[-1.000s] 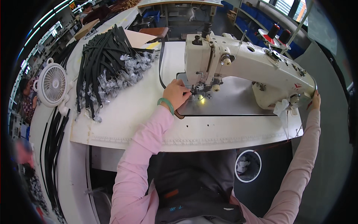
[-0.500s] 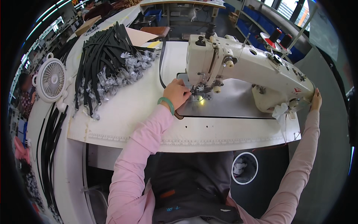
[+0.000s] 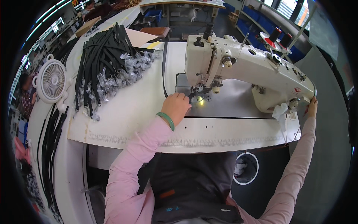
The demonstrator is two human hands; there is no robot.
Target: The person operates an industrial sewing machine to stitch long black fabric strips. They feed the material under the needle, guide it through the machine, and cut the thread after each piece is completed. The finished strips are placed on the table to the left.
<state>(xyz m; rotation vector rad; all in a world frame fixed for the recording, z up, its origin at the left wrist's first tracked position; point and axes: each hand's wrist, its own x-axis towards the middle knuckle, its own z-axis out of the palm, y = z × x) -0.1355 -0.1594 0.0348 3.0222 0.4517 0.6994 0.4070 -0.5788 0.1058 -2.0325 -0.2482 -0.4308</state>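
A cream sewing machine (image 3: 242,61) stands on the white table, its small lamp lighting the metal bed by the needle. My left hand (image 3: 176,107), with a green bangle at the wrist, is closed on a black strap (image 3: 164,69) just left of the presser foot (image 3: 197,90). The strap curves away behind the hand toward the far edge, and its end reaches under the foot; the fingertips are partly hidden. At the machine's right end, my right hand (image 3: 312,107) grips the rim of the handwheel (image 3: 315,91), its fingers partly out of sight.
Left of the machine lies a heap of black straps (image 3: 104,56) with clear plastic-wrapped ends (image 3: 136,67). A white fan (image 3: 52,80) stands farther left, above long black strips (image 3: 50,149). Thread cones (image 3: 275,34) stand behind. Under the table is a white-rimmed bin (image 3: 256,168).
My left hand has moved down and slightly nearer to me, and the strap's curve has shifted a little right. My right hand has slid lower on the handwheel.
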